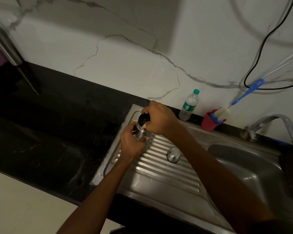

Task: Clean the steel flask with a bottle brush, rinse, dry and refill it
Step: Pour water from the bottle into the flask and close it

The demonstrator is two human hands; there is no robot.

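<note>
The steel flask [140, 131] stands on the ribbed draining board of the sink [159, 168], at its far left. My left hand [131, 144] grips the flask's body from the near side. My right hand [159, 118] comes over the top, fingers curled round the black stopper [143, 118] in the flask's mouth. The flask's steel cap [173, 154] lies apart on the draining board to the right. The bottle brush [227, 110], blue-handled with white bristles, leans in a red cup [209, 123] at the wall.
A clear plastic water bottle [189, 105] with a teal cap stands by the wall behind the sink. The basin [243, 166] and tap [269, 122] are at the right. Black countertop [49, 132] stretches left. Cables [259, 53] hang on the marble wall.
</note>
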